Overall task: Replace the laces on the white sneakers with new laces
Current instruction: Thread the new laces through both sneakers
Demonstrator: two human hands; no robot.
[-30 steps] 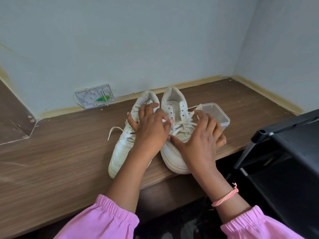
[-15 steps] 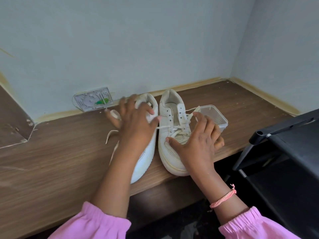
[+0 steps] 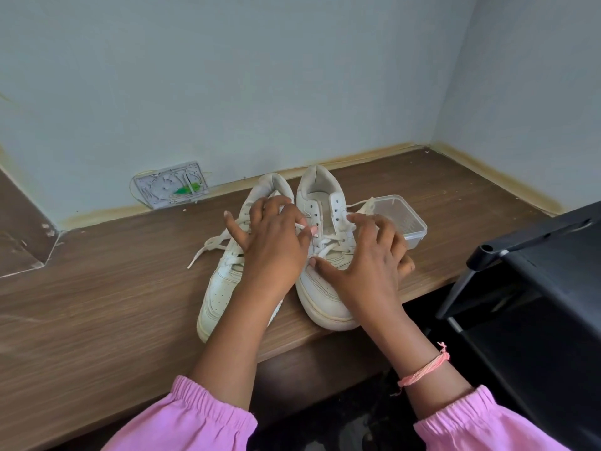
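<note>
Unlacing right sneaker [image 3: 320, 281]: left hand [image 3: 276, 252] fingers pinch the lace [image 3: 328, 244]; right hand [image 3: 367, 265], fingers spread, braces it. Advise pulling eyelet by eyelet.

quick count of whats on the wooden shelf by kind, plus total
sneakers: 2 (left, right)
plastic tub: 1
hands on the sneakers: 2 (left hand, right hand)
total: 5
</note>
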